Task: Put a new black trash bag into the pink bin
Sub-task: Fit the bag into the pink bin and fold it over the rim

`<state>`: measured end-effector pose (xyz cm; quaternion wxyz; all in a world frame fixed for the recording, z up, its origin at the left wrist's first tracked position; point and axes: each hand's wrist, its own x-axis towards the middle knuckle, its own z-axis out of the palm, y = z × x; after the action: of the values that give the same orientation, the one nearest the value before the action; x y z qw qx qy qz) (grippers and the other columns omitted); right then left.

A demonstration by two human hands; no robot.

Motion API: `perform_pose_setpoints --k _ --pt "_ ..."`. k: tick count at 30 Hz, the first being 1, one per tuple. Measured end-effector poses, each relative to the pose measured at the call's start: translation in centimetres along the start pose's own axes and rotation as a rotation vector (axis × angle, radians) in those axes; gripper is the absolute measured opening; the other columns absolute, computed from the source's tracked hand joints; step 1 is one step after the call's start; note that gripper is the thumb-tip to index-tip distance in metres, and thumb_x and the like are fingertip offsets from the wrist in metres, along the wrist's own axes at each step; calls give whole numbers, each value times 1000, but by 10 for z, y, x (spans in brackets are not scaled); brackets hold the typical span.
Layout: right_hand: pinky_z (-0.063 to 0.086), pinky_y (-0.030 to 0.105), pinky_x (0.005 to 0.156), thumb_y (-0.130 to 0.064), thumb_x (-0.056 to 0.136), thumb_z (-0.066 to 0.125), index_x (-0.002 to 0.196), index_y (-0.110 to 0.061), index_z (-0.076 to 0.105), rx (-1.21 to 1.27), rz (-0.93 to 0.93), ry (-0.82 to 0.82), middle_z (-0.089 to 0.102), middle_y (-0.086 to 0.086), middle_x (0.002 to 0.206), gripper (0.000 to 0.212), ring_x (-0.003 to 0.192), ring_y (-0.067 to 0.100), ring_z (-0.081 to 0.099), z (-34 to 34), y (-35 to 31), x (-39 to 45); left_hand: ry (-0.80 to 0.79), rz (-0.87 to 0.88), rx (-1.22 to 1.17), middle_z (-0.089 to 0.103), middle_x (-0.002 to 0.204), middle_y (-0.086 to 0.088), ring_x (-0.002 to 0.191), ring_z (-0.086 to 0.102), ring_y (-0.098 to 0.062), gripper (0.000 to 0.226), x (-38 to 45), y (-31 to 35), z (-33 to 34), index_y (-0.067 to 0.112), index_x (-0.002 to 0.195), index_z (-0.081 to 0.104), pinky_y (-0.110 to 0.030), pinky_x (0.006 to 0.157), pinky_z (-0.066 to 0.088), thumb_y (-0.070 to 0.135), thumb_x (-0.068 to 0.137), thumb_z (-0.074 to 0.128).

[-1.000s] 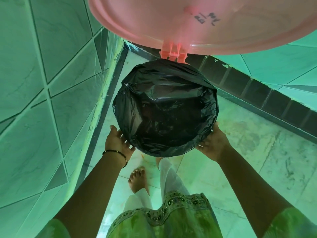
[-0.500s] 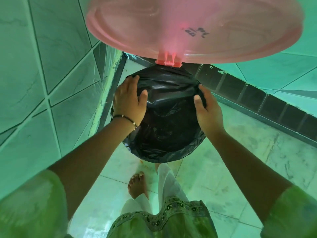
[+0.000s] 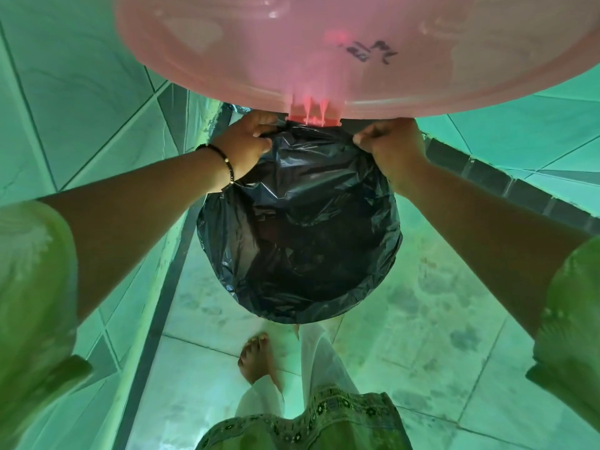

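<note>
A black trash bag (image 3: 302, 241) lines the bin below me, its edge folded over the round rim so the pink body is hidden. The bin's pink lid (image 3: 324, 47) stands open and fills the top of the view, joined by a pink hinge (image 3: 313, 115) at the far rim. My left hand (image 3: 246, 144), with a dark bead bracelet, pinches the bag's edge just left of the hinge. My right hand (image 3: 389, 147) is closed on the bag's edge just right of it.
The bin stands in a corner of green tiled walls (image 3: 81, 118) with a dark skirting strip (image 3: 487, 170) along the right wall. The tiled floor (image 3: 438, 303) spreads to the right. A bare foot (image 3: 256, 355) and patterned clothing are directly below.
Both hands moved from the near rim, along the bin's sides, up to the far rim by the hinge, and now grip the bag's edge. The view came closer.
</note>
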<state>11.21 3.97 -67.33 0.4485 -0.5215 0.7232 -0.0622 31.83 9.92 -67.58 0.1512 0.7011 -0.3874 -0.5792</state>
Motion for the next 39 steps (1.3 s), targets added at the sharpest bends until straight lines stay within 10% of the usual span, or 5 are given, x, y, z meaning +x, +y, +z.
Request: perform_pose_setpoints --k 5,10,18,24,39 --pt "45 11 46 -21 86 65 82 -15 68 34 130 -87 62 -1 78 8 72 15 60 11 -3 14 -1 -56 74 49 121 -6 113 43 -18 35 3 -1 -4 14 123 50 -25 92 31 28 101 27" --pt "46 34 98 -22 90 59 104 -12 68 -30 158 -268 63 5 107 20 103 21 58 2 -8 19 104 -255 -34 47 137 -12 123 45 -25 60 -5 -21 -4 10 134 46 -33 103 32 49 98 18" --pt "49 39 98 -15 94 50 92 -13 59 787 343 -88 72 4 86 10 87 20 70 -54 48 -32 436 -227 -432 55 110 -11 104 49 -23 34 -56 -33 -15 25 81 55 -42 95 35 50 85 32" --pt "46 45 90 -54 93 37 120 -29 55 1133 281 126 58 3 116 42 102 26 61 -87 10 -86 526 -36 -846 35 150 -2 133 42 -26 48 -114 32 -14 33 142 26 -46 107 31 48 97 18" --pt "52 32 76 -19 92 54 99 -15 67 556 133 -154 68 0 105 16 94 22 61 -86 32 -157 273 -109 -596 57 116 1 108 56 -19 39 -197 -12 -5 17 128 44 -26 76 51 33 93 46"
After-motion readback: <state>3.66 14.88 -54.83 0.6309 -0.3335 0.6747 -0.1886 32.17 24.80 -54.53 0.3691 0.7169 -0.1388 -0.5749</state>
